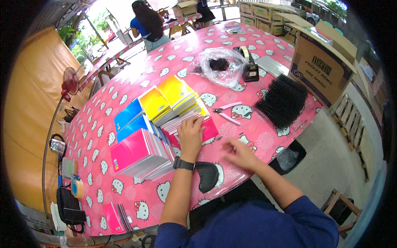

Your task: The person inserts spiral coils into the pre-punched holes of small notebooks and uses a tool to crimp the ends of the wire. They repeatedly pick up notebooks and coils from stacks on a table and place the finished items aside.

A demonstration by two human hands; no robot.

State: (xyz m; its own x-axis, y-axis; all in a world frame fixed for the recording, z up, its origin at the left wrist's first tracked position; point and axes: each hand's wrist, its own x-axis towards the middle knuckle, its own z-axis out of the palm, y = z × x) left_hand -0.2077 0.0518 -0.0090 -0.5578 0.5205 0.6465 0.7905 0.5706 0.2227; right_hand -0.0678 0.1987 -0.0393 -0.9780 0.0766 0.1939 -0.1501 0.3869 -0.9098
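Note:
My left hand (191,133), with a dark watch on its wrist, curves its fingers over a stack of notebooks (175,124) with white page edges and a pink cover showing. Its thumb is hidden. Against that stack stand piles of yellow notebooks (155,102), blue notebooks (129,115) and pink notebooks (134,151). Over the table's near part, my right hand (239,153) is apart from the notebooks, fingers loosely bent and spread, with nothing seen in them. Pink-handled cutting pliers (227,112) lie beyond it. A black curved pad (206,176) sits between my forearms.
Black spiral coils (283,101) are heaped at right, beside a large carton (320,68). Farther back are a clear plastic bag (223,66) and a tape dispenser (250,68). Pink notebooks (113,219) lie at near left. Another person (149,29) is at a far table.

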